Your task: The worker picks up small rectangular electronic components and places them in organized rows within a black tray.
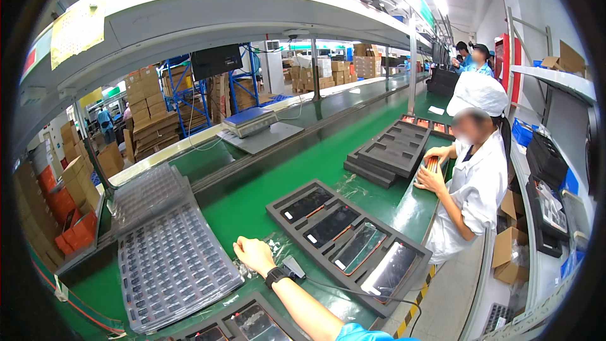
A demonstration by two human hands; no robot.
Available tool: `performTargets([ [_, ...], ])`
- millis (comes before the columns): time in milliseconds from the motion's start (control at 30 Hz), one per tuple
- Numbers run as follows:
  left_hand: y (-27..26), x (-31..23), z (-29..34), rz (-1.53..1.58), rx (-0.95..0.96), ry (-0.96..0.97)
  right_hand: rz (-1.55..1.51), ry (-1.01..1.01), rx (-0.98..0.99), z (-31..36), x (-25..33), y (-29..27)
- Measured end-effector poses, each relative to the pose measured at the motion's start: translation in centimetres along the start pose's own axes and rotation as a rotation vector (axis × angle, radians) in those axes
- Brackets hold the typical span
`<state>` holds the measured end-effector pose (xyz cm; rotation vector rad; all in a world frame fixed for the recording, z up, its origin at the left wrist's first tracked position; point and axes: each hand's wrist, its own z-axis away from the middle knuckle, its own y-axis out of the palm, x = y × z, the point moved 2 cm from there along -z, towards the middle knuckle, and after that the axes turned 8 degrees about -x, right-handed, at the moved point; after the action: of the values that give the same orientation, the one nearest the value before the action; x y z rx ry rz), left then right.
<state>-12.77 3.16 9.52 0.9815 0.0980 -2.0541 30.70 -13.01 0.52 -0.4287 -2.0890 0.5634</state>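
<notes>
My right hand (254, 255) reaches in from the lower edge, with a black watch-like band (276, 276) on the wrist and a blue sleeve. Its fingers look curled downward, and their tips are hidden. Close to its left lies a clear plastic tray (173, 265) filled with rows of small dark parts. On the other side is a dark foam tray (278, 209) holding several phones (331, 225) with orange edges. A grey plug-like piece (293, 266) with a dark cable rests beside the wrist. My left hand is out of view.
A second foam tray (235, 308) with phones sits at the lower edge. Stacked foam trays (392, 146) stand farther along the green bench (243, 183). At right a co-worker in white (470, 183) holds thin orange-edged pieces. A scale (250, 121) stands behind; a shelf (189, 9) hangs overhead.
</notes>
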Motion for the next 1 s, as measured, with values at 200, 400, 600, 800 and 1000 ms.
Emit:
performTargets([
  [200, 3.9, 1.9, -1.9, -0.178, 0.036, 0.104, 0.041, -0.042, -0.003, 0.2, -0.2, 0.7],
  [400, 7.3, 1.2, -0.6, -0.255, 0.105, 0.079, 0.075, -0.03, -0.025, 0.3, -0.1, 0.4],
  [600, 9.0, 3.5, -3.1, -0.346, 0.2, 0.011, 0.069, -0.05, -0.029, 0.3, 0.0, 0.4],
  [800, 9.1, 3.9, -4.0, -0.11, 0.207, -0.014, 0.068, -0.109, -0.033, 0.4, -0.8, 1.3],
  [1000, 12.5, 4.7, -3.1, -0.023, 0.258, -0.076, 0.072, -0.148, -0.081, 0.6, -0.7, 1.0],
])
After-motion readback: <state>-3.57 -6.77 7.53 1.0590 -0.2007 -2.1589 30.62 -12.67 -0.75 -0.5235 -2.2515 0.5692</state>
